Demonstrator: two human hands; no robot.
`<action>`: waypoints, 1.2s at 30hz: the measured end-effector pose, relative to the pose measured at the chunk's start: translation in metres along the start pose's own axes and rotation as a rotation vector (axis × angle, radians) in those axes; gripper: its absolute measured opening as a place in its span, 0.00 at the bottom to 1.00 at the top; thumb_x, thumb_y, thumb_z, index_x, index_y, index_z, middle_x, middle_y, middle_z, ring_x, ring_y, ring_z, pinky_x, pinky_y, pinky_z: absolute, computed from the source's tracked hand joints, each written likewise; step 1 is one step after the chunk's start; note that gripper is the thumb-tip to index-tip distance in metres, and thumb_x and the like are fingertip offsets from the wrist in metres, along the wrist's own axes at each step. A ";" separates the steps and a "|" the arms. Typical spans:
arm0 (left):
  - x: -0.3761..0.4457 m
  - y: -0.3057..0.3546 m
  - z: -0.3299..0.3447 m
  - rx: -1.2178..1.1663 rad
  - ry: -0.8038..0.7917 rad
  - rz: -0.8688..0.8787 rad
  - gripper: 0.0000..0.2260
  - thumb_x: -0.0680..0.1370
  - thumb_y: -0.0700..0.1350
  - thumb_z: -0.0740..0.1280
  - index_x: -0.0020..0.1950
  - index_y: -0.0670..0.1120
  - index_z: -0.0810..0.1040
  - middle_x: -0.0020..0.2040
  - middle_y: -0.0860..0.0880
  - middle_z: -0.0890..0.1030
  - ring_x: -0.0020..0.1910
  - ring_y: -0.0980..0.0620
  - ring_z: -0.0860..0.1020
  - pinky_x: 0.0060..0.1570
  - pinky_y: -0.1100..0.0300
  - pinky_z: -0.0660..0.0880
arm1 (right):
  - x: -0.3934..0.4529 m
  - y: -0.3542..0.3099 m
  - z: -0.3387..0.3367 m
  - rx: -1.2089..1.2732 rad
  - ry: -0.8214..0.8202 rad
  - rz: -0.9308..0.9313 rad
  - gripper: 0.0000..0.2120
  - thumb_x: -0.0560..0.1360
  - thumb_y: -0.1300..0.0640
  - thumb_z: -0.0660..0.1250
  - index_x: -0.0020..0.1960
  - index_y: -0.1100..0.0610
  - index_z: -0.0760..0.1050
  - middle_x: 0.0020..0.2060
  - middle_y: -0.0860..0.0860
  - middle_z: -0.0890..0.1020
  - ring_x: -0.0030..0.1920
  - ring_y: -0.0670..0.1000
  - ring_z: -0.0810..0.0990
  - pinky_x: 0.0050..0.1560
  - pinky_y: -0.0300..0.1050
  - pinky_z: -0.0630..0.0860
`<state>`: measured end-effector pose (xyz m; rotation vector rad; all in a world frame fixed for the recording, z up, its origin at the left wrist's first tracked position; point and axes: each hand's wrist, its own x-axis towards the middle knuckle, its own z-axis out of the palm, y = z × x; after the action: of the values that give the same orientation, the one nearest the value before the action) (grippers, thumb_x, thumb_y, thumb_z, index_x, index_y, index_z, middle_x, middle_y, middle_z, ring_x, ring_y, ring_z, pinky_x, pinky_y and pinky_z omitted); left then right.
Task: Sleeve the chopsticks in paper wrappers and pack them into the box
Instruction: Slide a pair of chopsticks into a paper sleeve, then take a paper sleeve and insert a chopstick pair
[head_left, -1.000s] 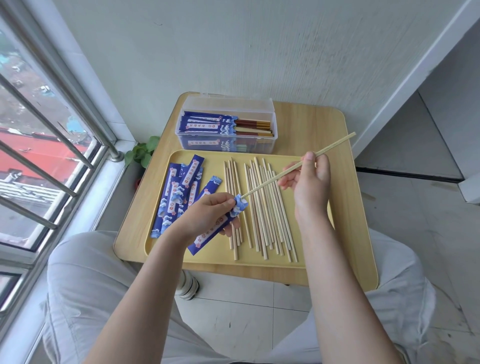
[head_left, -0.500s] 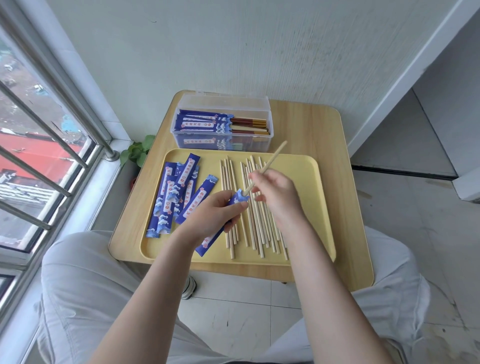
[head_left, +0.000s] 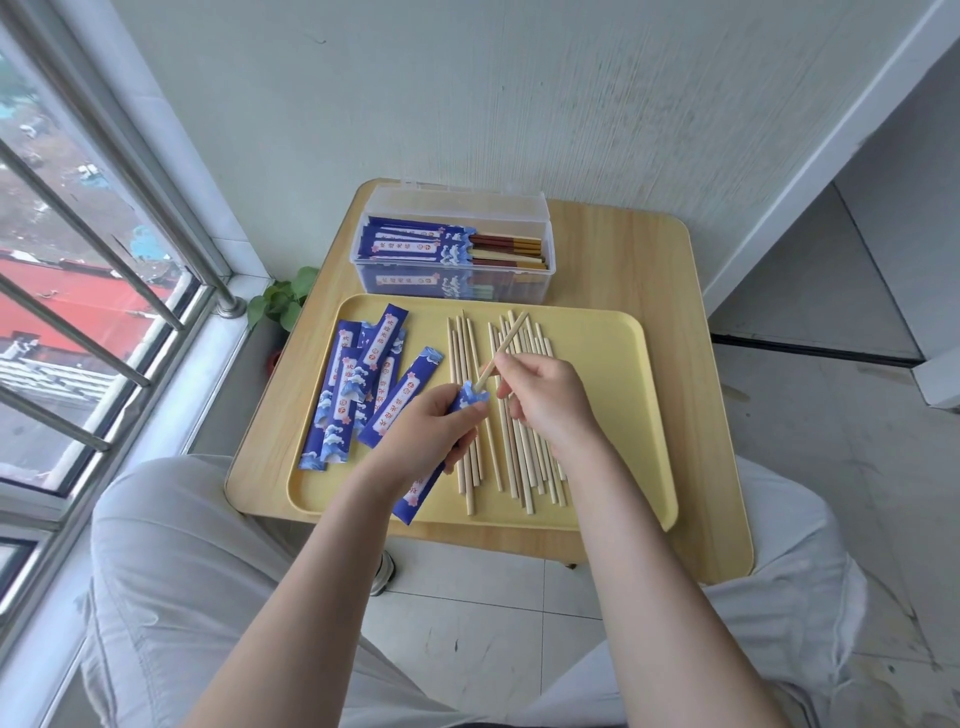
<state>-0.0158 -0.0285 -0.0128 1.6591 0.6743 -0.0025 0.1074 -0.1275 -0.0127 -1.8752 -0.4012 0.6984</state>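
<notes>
While sleeving: 1 bamboo chopstick (head_left: 503, 347), light and stiff, is pinched mid-shaft by the right hand (head_left: 545, 400).
Blue paper wrapper (head_left: 470, 399): flimsy, gripped near its mouth by the left hand (head_left: 431, 431).

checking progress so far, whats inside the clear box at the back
The clear box holds blue paper-sleeved chopsticks lying flat, their brown and pale ends sticking out to the right. More layers show through the front wall; how many pairs lie underneath cannot be counted.
</notes>
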 end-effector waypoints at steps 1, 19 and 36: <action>0.002 -0.003 -0.001 -0.048 0.045 -0.022 0.11 0.83 0.46 0.64 0.44 0.43 0.71 0.31 0.47 0.76 0.25 0.53 0.70 0.30 0.59 0.73 | 0.001 0.002 0.001 -0.080 -0.001 -0.017 0.14 0.81 0.51 0.64 0.45 0.58 0.82 0.33 0.50 0.79 0.30 0.48 0.73 0.34 0.42 0.72; 0.015 -0.029 -0.009 -0.542 0.201 -0.271 0.09 0.83 0.42 0.63 0.58 0.38 0.75 0.41 0.41 0.85 0.32 0.46 0.81 0.33 0.56 0.80 | -0.003 0.022 0.019 -0.401 0.020 0.070 0.07 0.74 0.56 0.68 0.40 0.60 0.78 0.34 0.50 0.82 0.35 0.48 0.77 0.35 0.42 0.74; 0.016 -0.006 -0.007 -0.605 0.228 -0.127 0.09 0.77 0.45 0.73 0.50 0.40 0.79 0.39 0.47 0.80 0.26 0.52 0.73 0.30 0.61 0.72 | -0.010 0.009 0.000 0.174 -0.265 -0.130 0.13 0.78 0.69 0.64 0.51 0.52 0.79 0.46 0.55 0.81 0.39 0.47 0.79 0.38 0.42 0.75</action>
<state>-0.0073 -0.0146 -0.0224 1.0404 0.8524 0.2780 0.0992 -0.1373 -0.0178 -1.5826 -0.6065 0.8685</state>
